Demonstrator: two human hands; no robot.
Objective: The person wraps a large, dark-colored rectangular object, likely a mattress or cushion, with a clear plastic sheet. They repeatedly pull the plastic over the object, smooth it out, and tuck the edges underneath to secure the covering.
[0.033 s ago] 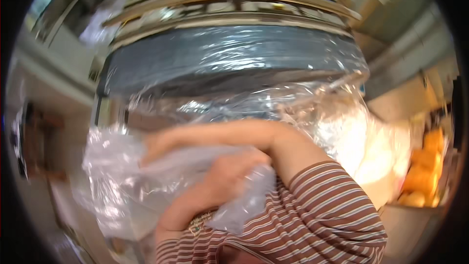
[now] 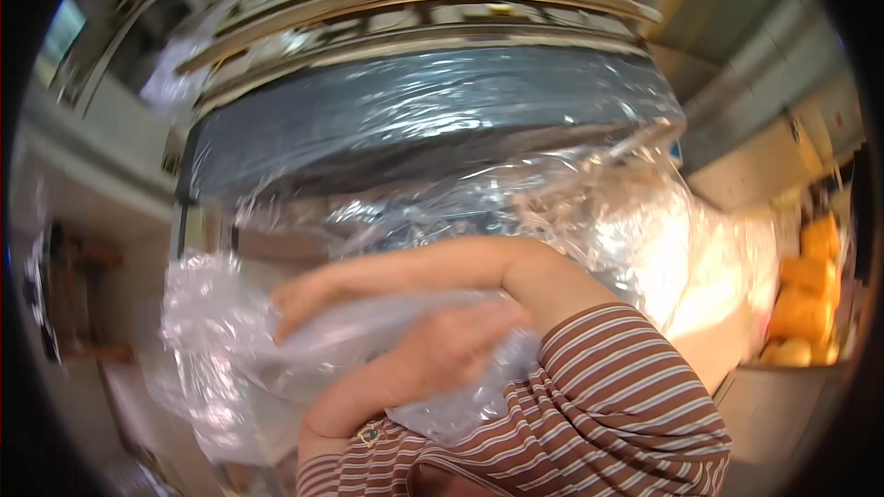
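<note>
a wrapped stack (image 2: 433, 120) stands ahead — loose plastic film (image 2: 230, 350) hangs before it at lower left, both hands pressed on it, bins (image 2: 810, 294) far right.

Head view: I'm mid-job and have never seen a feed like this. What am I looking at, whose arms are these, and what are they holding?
This comes from a wide-angle camera worn on a person's head, looking down, so straight edges curve near the rim. There is no machine: the arms in striped sleeves are the wearer's own. The right hand reaches across to the left and lies on a crumpled clear plastic sheet. The left hand grips a bunch of the same plastic. Behind them stands a big dark roll wrapped in clear film. Orange things sit at the right edge, too blurred to tell.
</note>
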